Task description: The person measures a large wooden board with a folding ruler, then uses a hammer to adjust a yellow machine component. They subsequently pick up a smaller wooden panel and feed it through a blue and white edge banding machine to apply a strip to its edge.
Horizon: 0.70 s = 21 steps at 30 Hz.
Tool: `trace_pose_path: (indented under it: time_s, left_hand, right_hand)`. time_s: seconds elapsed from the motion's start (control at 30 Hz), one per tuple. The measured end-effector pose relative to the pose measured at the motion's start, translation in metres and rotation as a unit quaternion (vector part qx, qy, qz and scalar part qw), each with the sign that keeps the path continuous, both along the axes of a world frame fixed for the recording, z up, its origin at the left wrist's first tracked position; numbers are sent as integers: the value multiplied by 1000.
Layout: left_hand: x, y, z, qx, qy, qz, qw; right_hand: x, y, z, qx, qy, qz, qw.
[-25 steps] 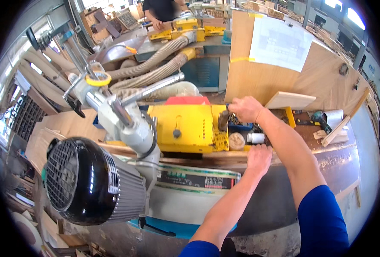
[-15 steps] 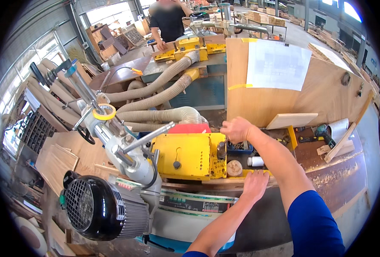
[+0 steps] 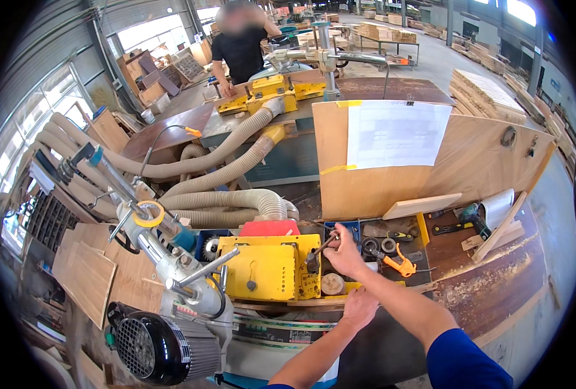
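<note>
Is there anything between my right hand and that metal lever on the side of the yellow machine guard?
Nothing visible does. The right hand is already at the metal lever beside the yellow guard, fingers closed around it. The left hand rests lower, on the wooden strip along the machine's front edge.

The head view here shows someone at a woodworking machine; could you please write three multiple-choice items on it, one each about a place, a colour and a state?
1. Where is the right hand?
A. At a dark lever on the yellow machine housing
B. On the black motor
C. On the paper sheet

2. What colour is the sleeve on the right arm?
A. Red
B. Blue
C. Green

3. How does the left hand sit?
A. Raised in the air
B. Holding a hose
C. Resting on the machine's front edge

Answers: 1 A, the fingers close around the lever beside the housing; 2 B, the sleeve is plainly blue; 3 C, the palm lies flat on the edge.
</note>
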State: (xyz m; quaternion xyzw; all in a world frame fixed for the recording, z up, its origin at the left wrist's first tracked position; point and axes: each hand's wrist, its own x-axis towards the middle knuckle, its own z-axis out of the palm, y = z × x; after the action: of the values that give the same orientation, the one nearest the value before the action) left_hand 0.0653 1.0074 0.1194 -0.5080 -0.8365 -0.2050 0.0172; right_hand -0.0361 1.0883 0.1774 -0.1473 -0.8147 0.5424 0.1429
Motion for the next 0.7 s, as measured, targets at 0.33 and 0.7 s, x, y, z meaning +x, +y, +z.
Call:
trace_pose_path:
  time_s: [0.33, 0.7]
  left_hand:
    - [-3, 2, -10, 13, 37, -12, 999]
    - [0, 3, -24, 10, -143, 10, 990]
  right_hand:
    - [-33, -60, 19, -371, 37, -141, 917]
    - [-38, -55, 26, -320, -6, -135, 938]
